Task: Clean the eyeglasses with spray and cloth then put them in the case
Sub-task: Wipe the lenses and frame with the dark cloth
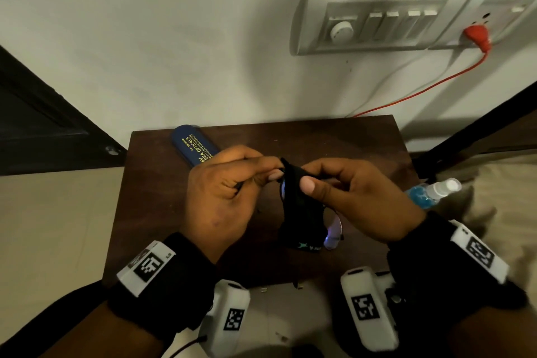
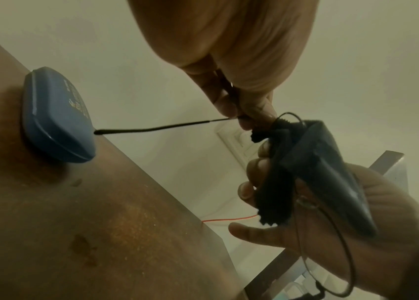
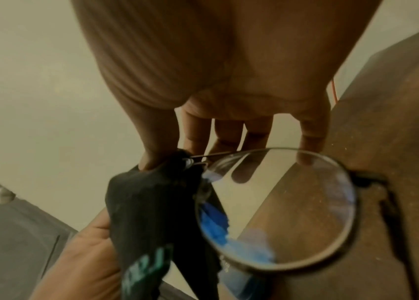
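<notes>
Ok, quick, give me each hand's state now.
Left hand: pinches the eyeglasses by the frame.
Right hand: pinches the black cloth over one lens.

Head view: taken from above, angled down at the table [image 1: 174, 212] against the wall. Wrist views: set low and close under each palm, aimed along the fingers. The cloth [image 1: 299, 209] is shared by all three.
</notes>
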